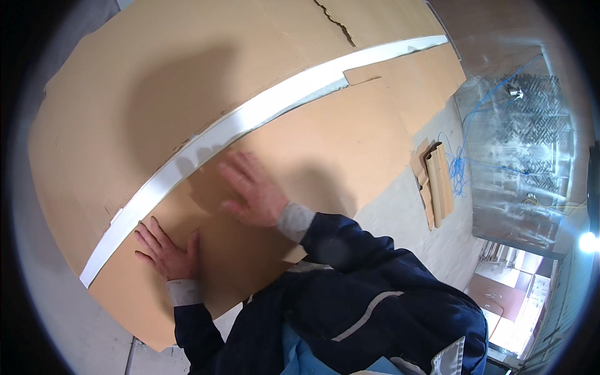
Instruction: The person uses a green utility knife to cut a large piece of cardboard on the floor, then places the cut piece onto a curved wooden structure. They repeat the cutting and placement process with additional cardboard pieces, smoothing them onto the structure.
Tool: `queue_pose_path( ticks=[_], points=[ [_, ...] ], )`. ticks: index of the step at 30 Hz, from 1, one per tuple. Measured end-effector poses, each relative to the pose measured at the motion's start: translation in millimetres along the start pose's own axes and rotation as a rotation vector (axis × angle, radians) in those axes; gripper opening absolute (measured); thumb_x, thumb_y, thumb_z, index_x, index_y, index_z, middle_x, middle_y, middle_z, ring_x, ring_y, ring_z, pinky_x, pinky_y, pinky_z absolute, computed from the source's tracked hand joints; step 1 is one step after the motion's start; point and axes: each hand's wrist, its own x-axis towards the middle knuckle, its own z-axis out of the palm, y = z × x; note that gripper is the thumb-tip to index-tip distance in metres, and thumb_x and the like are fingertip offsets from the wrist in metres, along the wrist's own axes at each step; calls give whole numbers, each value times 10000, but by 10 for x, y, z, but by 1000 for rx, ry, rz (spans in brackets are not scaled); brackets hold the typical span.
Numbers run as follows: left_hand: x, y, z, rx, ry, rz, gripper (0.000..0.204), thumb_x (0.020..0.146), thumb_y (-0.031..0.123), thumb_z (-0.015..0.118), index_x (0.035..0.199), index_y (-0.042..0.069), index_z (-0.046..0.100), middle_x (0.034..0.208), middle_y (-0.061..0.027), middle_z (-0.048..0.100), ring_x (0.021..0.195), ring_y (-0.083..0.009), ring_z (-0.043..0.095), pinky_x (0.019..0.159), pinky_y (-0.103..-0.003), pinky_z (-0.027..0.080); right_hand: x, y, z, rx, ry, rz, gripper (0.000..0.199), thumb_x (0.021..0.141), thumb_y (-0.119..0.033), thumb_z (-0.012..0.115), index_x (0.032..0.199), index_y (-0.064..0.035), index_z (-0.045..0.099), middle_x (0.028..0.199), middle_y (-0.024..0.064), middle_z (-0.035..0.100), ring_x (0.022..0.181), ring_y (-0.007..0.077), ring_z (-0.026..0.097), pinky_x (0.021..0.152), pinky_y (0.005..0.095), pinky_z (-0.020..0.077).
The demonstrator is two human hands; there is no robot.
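Note:
A long white strip (pixel 247 114) runs in a curve across the scene, between a large brown cardboard sheet (pixel 294 59) on the far side and another cardboard sheet (pixel 350 140) on the near side. My left hand (pixel 167 252) lies flat on the near cardboard, fingers spread, its tips close to the strip's edge. Farther right, my right hand (pixel 255 195) is over the same cardboard with its fingers stretched out; they are slightly smeared by motion. Whether that palm touches the surface I cannot tell. Neither hand holds anything.
A dark jagged tear (pixel 335 24) runs through the far cardboard. On the grey floor (pixel 409 209) to the right lie folded cardboard pieces (pixel 435 181), beside a tangle of blue cord (pixel 459 172). A metallic sheet-like surface (pixel 522 156) stands beyond, with a bright lamp (pixel 589 242) at the right rim.

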Motion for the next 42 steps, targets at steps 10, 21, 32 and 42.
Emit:
queue_pose_path(
  ticks=[10, 21, 32, 42],
  points=[
    [-8, -156, -2, -19, -118, -72, 1116, 819, 622, 726, 1659, 127, 184, 1728, -198, 80, 1603, -375, 14, 1232, -656, -12, -851, 3054, -2331, -445, 73, 1035, 1174, 813, -788, 641, 1583, 32, 306, 1510, 333, 462, 1408, 456, 459, 1169, 493, 385],
    [-96, 141, -263, -81, -185, -130, 1120, 843, 805, 563, 1639, 91, 230, 1706, -246, 108, 1586, -433, 45, 1228, -666, 24, -1006, 3839, -2628, -136, 147, 838, 786, 795, -514, 866, 1198, 115, 620, 1084, 191, 735, 1028, 265, 687, 956, 361, 519],
    [-1826, -752, 127, -142, 656, -1545, 894, 899, 534, 728, 1552, 38, 373, 1529, -225, 467, 1427, -405, 432, 1144, -528, 361, -1024, 4060, -2769, 4, -166, 850, 812, 794, -554, 850, 1194, 124, 651, 1064, 233, 732, 1025, 336, 688, 978, 402, 516],
    [-2509, -2093, 344, -1878, 908, -1337, 557, 1049, 418, 587, 1425, 14, 511, 1410, -131, 621, 1283, -317, 609, 1117, -480, 474, -1253, 4292, -2361, -1178, 299, 56, 275, 877, -183, 652, 875, 92, 658, 825, 215, 671, 753, 372, 672, 671, 485, 556]
  ],
)
